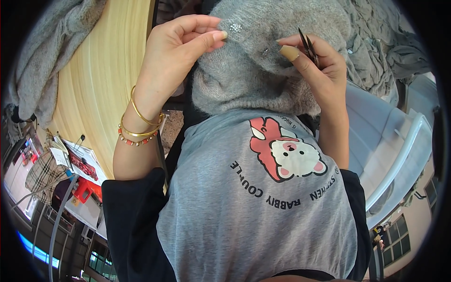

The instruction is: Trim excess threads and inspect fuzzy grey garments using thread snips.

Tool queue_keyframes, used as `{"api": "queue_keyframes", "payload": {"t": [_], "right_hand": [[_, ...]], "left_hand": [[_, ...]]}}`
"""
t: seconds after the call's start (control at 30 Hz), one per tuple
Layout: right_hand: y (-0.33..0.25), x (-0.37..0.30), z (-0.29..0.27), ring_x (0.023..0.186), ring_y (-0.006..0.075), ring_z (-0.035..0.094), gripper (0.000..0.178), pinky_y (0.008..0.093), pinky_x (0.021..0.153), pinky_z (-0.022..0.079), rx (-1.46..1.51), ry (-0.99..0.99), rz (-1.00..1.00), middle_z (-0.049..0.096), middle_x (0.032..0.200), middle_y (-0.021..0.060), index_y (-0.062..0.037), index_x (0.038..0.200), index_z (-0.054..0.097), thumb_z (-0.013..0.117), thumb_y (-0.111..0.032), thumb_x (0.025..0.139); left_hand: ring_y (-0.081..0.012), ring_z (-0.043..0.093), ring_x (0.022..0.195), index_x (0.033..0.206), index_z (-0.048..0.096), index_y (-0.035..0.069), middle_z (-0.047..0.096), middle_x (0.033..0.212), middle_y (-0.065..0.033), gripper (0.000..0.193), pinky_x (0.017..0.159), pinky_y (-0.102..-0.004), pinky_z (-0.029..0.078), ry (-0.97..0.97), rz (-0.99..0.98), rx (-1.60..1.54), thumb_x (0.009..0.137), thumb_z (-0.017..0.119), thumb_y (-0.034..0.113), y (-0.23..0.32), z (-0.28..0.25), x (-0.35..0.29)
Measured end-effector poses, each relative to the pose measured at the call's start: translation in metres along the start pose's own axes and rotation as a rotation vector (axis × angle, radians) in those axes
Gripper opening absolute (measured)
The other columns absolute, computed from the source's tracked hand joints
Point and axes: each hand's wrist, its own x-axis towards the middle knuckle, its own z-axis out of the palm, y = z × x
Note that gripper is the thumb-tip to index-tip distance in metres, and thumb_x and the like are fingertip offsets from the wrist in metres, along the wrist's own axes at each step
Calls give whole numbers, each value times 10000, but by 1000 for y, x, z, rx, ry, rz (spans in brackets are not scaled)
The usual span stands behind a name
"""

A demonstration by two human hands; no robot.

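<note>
A fuzzy grey knitted garment (263, 80) lies bunched over my lap at the top middle. On it sits a small cluster of shiny beads or stones (236, 28), and a smaller shiny spot (265, 50) shows further right. My left hand (185, 42) is closed in a pinch just left of the cluster; what its fingertips hold is too small to make out. In my right hand (324, 63), dark thread snips (307, 47) rest against the fingers, blades pointing up. A tan cover (289, 53) wraps that thumb, which is close to the index fingertip above the knit.
A pale wooden table (101, 70) stretches along the left, with more grey knitwear (56, 56) at its far left. To the right stands a translucent plastic bin (399, 164); crumpled grey fabric (371, 66) lies beyond it. Papers (84, 160) and a red object (83, 190) are at lower left.
</note>
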Motion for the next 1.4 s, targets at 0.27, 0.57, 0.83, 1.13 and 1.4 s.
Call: {"api": "queue_keyframes", "payload": {"t": [0.27,0.57,0.83,1.13,1.4], "right_hand": [[-3,-1,1,832,32,576,198,161,705,411,21,-5,12,663,939,6,17,1076,660,612,-27,889],[-4,-2,14,714,3,501,260,146,613,358,45,-6,-80,628,868,-22,9,1095,655,600,12,840],[-4,5,28,603,4,357,333,168,544,279,26,36,-168,440,683,-82,-25,1113,654,645,28,784],[-1,3,27,580,18,396,289,183,521,311,2,47,-106,495,695,-59,-47,1059,674,714,-52,773],[-1,-7,17,643,-2,389,285,160,579,311,19,100,-122,484,729,-75,-33,1133,638,667,-53,849]], "left_hand": [[-65,631,700,969,708,-2,680,763,-18,151,643,-187,495,68,68,224,891,665,120,8,-3,-5],[-92,621,751,907,691,-13,674,905,-75,111,636,-212,483,18,393,518,852,688,83,22,-5,-9],[-170,636,861,843,653,-7,664,1027,-124,24,730,-267,505,-145,763,591,846,654,17,32,8,-2],[-130,629,866,911,606,-9,679,1007,-110,23,752,-240,489,-195,523,384,895,598,4,32,20,-6],[-76,610,858,975,584,-13,685,1007,-89,62,762,-205,483,-209,483,253,948,557,35,27,26,3]]}}
